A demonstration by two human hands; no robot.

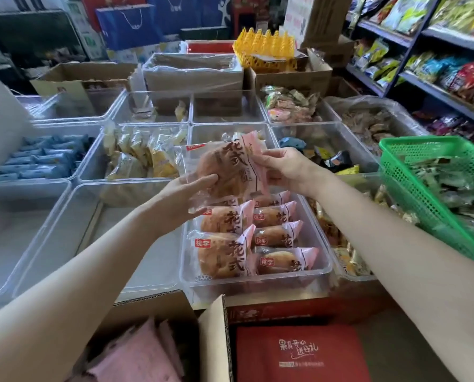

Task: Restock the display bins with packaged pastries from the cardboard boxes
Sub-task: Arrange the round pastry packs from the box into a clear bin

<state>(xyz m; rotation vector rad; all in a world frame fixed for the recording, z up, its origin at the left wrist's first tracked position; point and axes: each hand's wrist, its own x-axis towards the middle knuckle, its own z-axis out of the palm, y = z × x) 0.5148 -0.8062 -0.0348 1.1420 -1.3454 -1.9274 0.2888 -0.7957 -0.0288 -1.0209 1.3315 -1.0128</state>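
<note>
Starting nearest, the cardboard box [153, 340] shows pink wrappers; beyond it, above the clear bin [324, 267], both grips hold one packaged pastry [222, 172]: left hand [180, 197] beneath, right hand [282, 168] pinching the edge. Light, soft, slippery; hold the seams.

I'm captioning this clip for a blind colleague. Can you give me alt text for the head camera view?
Both hands, left hand and right hand, hold one pink-wrapped pastry packet above a clear display bin already lined with matching packets. An open cardboard box sits in front, with other snack bins around.
</note>
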